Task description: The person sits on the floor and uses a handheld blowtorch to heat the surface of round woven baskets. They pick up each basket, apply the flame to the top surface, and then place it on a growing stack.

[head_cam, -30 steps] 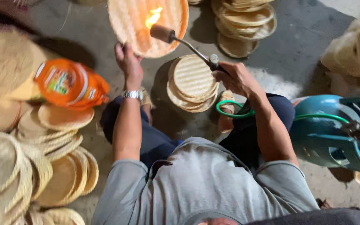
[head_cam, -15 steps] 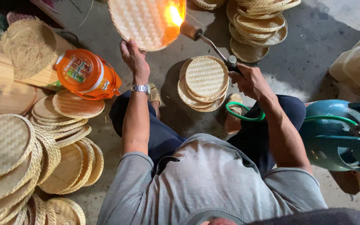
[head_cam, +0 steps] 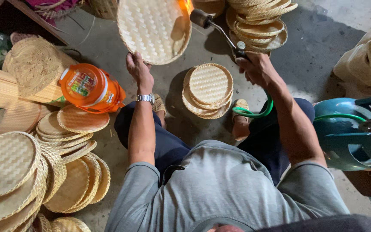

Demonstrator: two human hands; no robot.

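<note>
The left hand (head_cam: 137, 68) gripped a woven bamboo tray (head_cam: 153, 28) by its near rim — the right hand (head_cam: 254, 68) clenched a lit gas torch (head_cam: 220, 32), flame at the tray's far right edge.

Single head view; looks steeply down, near, over the lap.

Grey T-shirt (head_cam: 224, 189), silver wristwatch (head_cam: 145, 98), dark trousers (head_cam: 168, 146)
</note>
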